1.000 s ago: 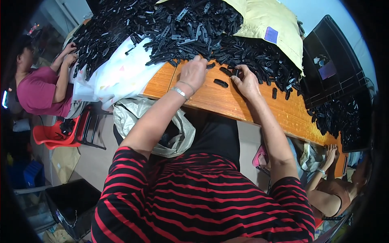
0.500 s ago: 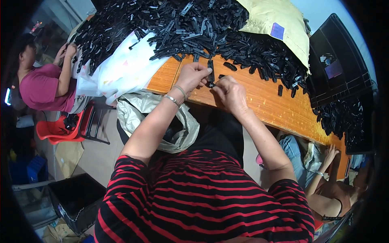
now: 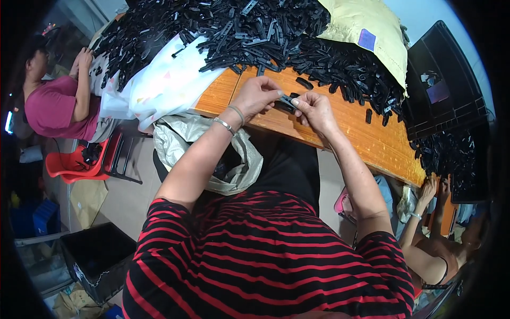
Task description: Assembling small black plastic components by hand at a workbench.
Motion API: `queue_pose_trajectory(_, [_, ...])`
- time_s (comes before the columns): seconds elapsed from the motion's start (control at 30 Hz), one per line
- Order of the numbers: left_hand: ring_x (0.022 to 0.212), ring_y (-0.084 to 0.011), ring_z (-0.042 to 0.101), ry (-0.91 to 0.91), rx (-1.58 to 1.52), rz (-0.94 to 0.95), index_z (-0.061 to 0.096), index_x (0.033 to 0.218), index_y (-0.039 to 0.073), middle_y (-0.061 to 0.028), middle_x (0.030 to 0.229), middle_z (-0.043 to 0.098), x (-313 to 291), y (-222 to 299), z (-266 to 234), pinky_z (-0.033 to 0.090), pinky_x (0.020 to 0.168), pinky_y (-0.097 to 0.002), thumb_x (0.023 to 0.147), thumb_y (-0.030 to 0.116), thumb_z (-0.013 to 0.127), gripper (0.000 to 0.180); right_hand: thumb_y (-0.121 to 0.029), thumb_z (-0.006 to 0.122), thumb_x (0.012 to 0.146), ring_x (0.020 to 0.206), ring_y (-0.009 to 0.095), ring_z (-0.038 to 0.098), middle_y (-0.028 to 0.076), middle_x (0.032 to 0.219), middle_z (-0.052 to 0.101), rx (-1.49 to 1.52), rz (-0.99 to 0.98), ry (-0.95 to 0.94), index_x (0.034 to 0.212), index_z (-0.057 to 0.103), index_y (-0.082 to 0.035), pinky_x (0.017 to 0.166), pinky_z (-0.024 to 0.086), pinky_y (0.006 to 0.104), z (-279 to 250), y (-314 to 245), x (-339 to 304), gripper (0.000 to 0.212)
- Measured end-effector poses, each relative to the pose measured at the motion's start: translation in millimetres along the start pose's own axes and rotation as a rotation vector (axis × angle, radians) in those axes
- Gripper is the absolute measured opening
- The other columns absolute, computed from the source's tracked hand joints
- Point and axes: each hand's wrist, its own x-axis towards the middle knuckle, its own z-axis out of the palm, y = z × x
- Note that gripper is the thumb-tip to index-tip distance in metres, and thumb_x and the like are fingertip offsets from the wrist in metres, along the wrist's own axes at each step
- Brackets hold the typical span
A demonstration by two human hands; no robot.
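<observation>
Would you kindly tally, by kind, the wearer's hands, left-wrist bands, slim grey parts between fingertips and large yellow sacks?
Bare hands, left hand and right hand: 2
Wristbands, thin greenish band and silvery bracelet: 2
Slim grey part: 1
Large yellow sack: 1
Total: 6

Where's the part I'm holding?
In the head view, the part is at upper centre, between your left hand and right hand, over the table.

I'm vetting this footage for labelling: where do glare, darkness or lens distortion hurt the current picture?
Head view: the white plastic sheet looks nearly washed out; head view: the black container at right has a curved outer edge, and the corners are black; head view: the dark piece between left hand and right hand shows little detail.
</observation>
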Motion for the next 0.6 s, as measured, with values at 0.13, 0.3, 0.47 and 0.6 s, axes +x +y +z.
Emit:
queue_pose_trajectory(0.13, [0.059, -0.0099, 0.058, 0.046, 0.164, 0.087, 0.062, 0.084, 0.002, -0.0032, 0.070, 0.062, 3.2, -13.0, -0.3, 0.046, 0.051, -0.0239, 0.078, 0.015, 0.071, 0.017, -0.015, 0.064, 0.088, 0.044, 0.005, 0.047, 0.002, 0.062, 0.058, -0.044, 0.025, 0.010, 0.081, 0.058, -0.003, 0.039, 0.036, 0.0188, 1.6, 4.0, 2.8, 0.015])
queue_pose_trajectory(0.3, [0.062, -0.0134, 0.060, 0.120, 0.332, 0.121, 0.063, 0.078, 0.000, -0.0065, 0.070, 0.064, 4.2, -17.0, 1.6, 0.049, 0.059, -0.0277, 0.075, 0.013, 0.072, 0.016, -0.016, 0.064, 0.088, 0.043, 0.006, 0.048, 0.002, 0.059, 0.058, -0.089, 0.076, 0.012, 0.079, 0.056, -0.002, 0.038, 0.037, 0.0197, 5.1, 3.9, 4.3, 0.018])
queue_pose_trajectory(0.47, [0.064, -0.0168, 0.061, 0.139, 0.400, 0.067, 0.062, 0.076, 0.001, -0.0086, 0.070, 0.064, 5.8, -16.0, 6.0, 0.050, 0.061, -0.0308, 0.073, 0.017, 0.072, 0.019, -0.017, 0.064, 0.088, 0.041, 0.008, 0.048, 0.003, 0.057, 0.057, -0.157, 0.075, 0.022, 0.078, 0.055, -0.002, 0.037, 0.037, 0.0216, 4.8, 1.6, 4.5, 0.021])
queue_pose_trajectory(0.6, [0.055, -0.0104, 0.054, 0.142, 0.482, 0.129, 0.057, 0.078, 0.002, -0.0040, 0.065, 0.058, 7.2, -17.1, 6.4, 0.045, 0.051, -0.0254, 0.080, 0.015, 0.069, 0.018, -0.017, 0.064, 0.089, 0.041, 0.008, 0.048, 0.004, 0.056, 0.056, -0.193, 0.079, 0.012, 0.076, 0.052, -0.002, 0.037, 0.037, 0.0228, 4.4, -8.0, 1.2, 0.023])
